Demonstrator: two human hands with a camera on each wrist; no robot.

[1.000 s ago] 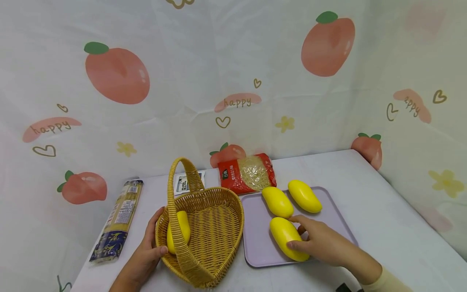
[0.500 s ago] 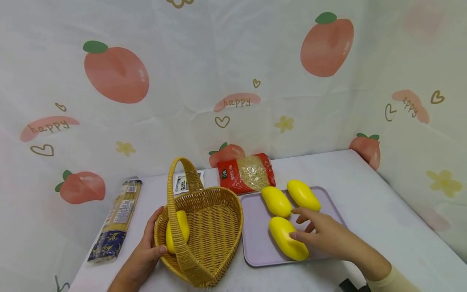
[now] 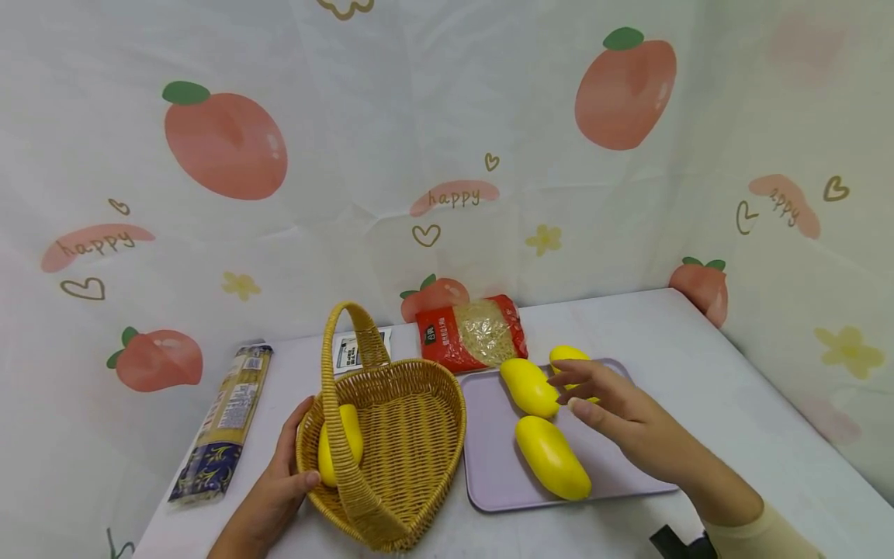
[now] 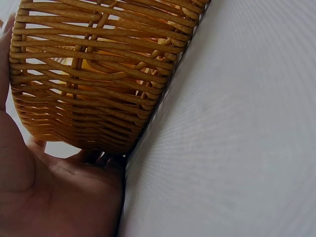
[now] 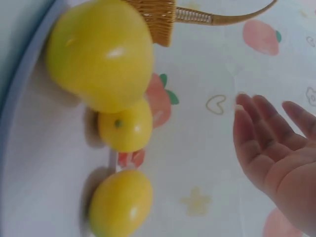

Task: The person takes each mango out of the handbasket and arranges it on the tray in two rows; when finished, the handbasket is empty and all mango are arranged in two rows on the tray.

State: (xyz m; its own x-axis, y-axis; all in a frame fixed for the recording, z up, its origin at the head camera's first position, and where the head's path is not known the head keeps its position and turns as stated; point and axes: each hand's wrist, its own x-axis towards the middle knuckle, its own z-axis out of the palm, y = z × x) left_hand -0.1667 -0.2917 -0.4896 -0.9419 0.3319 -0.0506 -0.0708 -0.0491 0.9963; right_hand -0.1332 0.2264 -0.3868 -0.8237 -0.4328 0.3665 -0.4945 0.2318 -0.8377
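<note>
Head view shows me the right hand (image 3: 625, 415) empty and loosely spread above the tray (image 3: 489, 462), the left hand (image 3: 275, 485) gripping the wicker basket (image 3: 412, 435), so I judge a reaching step, calling for descent, perhaps onto the mango (image 3: 567, 354) near the tray's back-right corner.

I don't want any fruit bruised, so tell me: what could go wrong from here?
The right hand hovers over the tray, where three smooth yellow fruits lie close together; grabbing one might nudge another. The handle arches over the basket, so a fruit brought in could bump it. The left hand holds the basket at one side only, so a knock might turn it.
</note>
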